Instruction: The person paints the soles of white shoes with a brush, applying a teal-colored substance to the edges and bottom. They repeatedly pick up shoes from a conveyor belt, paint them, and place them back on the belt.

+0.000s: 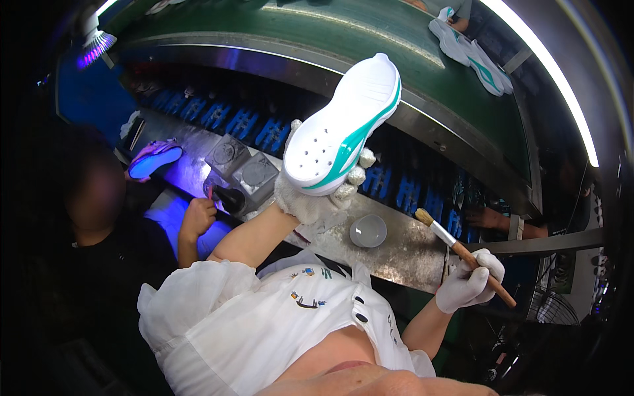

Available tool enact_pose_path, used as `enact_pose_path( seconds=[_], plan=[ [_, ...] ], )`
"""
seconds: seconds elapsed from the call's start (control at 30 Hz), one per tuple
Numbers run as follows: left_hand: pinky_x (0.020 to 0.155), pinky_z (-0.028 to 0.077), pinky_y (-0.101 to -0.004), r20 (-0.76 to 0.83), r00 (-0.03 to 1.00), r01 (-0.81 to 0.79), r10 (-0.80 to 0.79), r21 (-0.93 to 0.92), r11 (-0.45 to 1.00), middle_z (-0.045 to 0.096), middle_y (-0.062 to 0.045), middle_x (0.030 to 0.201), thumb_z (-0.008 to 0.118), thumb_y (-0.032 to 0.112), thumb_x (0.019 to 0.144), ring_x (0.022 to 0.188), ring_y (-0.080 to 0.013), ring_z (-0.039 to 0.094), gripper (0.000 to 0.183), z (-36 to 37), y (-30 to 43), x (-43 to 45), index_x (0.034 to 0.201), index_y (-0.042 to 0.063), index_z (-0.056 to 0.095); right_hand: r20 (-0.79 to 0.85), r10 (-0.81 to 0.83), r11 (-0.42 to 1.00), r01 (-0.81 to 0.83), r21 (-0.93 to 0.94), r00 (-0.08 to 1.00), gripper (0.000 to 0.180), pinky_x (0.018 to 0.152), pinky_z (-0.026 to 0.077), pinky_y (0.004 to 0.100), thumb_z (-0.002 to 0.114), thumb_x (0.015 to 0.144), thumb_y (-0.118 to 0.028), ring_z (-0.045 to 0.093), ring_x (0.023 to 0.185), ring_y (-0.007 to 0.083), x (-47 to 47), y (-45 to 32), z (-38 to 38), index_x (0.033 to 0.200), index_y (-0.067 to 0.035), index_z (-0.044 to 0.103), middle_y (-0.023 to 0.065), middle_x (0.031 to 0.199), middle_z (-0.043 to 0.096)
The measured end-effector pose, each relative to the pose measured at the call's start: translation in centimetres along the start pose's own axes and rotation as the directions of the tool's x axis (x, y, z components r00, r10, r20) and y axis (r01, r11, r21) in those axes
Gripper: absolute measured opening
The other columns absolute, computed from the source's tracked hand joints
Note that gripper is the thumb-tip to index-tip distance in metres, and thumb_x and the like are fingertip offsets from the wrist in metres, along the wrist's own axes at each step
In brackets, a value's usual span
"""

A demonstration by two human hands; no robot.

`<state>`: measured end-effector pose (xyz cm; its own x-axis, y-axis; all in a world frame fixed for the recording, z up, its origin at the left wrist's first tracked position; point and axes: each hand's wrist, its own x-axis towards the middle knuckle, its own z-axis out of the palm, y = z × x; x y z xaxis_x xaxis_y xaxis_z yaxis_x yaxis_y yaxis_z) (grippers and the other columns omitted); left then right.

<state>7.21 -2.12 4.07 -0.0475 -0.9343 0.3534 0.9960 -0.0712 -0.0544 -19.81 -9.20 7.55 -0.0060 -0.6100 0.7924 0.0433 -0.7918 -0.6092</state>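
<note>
My left hand (303, 202), in a whitish, worn-looking glove, grips a white shoe sole (349, 111) from beneath. The sole is tilted with its inner face up. A teal band runs along its side, and small holes dot the end nearest me. Over to the right, my right hand (473, 283), also in a white glove, holds a bristle brush (458, 247) by its wooden handle. The brush has a metal ferrule and tan bristles that point up and left, touching nothing. Between my hands, a translucent cup (368, 231) stands on the metal bench (406, 247).
A green conveyor belt (317, 37) runs beyond the bench, carrying more white-and-teal soles (475, 62). Blue racks (237, 123) line the space below it. Two square containers (255, 174) and a dark bottle (230, 199) stand left. A co-worker's hand (198, 218) is beside a shoe (156, 157).
</note>
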Motion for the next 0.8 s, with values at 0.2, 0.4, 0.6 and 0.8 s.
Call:
enact_pose_path(
  seconds=[0.2, 0.4, 0.6, 0.8],
  plan=[
    [0.067, 0.054, -0.0385, 0.081, 0.988, 0.119, -0.13, 0.122, 0.985, 0.044, -0.021, 0.112, 0.052, 0.063, 0.078, 0.092, -0.0311, 0.056, 0.086, 1.9, 4.7, 5.2, 0.136, 0.004, 0.027, -0.04, 0.188, 0.98, -0.184, 0.08, 0.981, 0.018, 0.044, 0.031, 0.0186, 0.048, 0.079, -0.012, 0.038, 0.051, 0.0078, -1.0, 0.0, 0.2, 0.087, 0.004, 0.052, 0.0062, 0.068, 0.047],
    [0.081, 0.051, -0.0472, -0.308, 0.936, -0.076, 0.17, 0.293, 0.953, 0.037, -0.019, 0.133, 0.047, 0.042, 0.087, 0.109, -0.032, 0.05, 0.066, 0.8, 18.2, 21.1, 0.139, 0.011, 0.023, -0.074, 0.446, 0.895, -0.446, 0.008, 0.892, 0.017, 0.05, 0.036, 0.0175, 0.049, 0.078, -0.013, 0.045, 0.06, 0.0076, -2.2, 0.4, 0.1, 0.086, 0.002, 0.053, 0.0054, 0.078, 0.049],
    [0.091, 0.047, -0.0431, -0.079, 0.76, 0.333, 0.646, 0.9, -0.282, 0.055, -0.018, 0.116, 0.043, 0.022, 0.089, 0.109, -0.0345, 0.052, 0.035, -2.6, 12.3, 32.8, 0.116, 0.002, 0.053, -0.205, 0.442, 0.876, -0.47, -0.113, 0.873, 0.014, 0.045, 0.034, 0.0169, 0.049, 0.08, -0.012, 0.042, 0.05, 0.0054, -3.8, 2.9, -2.9, 0.084, 0.001, 0.053, 0.0038, 0.068, 0.049],
    [0.101, 0.034, -0.0428, 0.175, 0.96, 0.17, 0.22, 0.262, -0.95, 0.037, -0.014, 0.138, 0.043, 0.031, 0.085, 0.124, -0.03, 0.04, 0.049, -5.7, 1.2, 38.9, 0.13, 0.011, 0.041, -0.341, 0.602, 0.756, -0.653, -0.048, 0.722, 0.014, 0.047, 0.042, 0.0186, 0.049, 0.08, -0.01, 0.051, 0.052, 0.0084, -5.7, 3.3, -5.8, 0.085, 0.001, 0.056, 0.0066, 0.074, 0.054]
  ],
)
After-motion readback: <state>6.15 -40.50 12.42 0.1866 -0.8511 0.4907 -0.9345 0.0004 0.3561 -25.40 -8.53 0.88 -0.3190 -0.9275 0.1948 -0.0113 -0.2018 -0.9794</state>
